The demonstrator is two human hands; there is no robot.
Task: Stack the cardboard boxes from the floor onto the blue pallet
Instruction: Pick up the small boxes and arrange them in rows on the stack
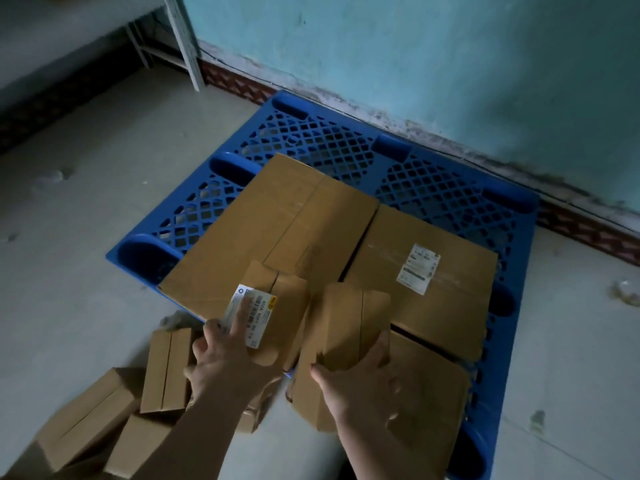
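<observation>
The blue lattice pallet (332,147) lies on the floor against the wall. Two large flat cardboard boxes rest side by side on it, the left one (263,223) and the right one (450,271) with a white label. A third flat box (433,386) lies at the pallet's near right. My left hand (228,358) grips a small labelled box (273,306) over the near edge of the left large box. My right hand (360,382) grips a small plain box (346,320) beside it.
Several small cardboard boxes lie on the floor at the lower left, one upright (166,368) and others flat (86,417). A white metal frame leg (187,43) stands at the back left. Bits of litter (623,292) dot the pale floor.
</observation>
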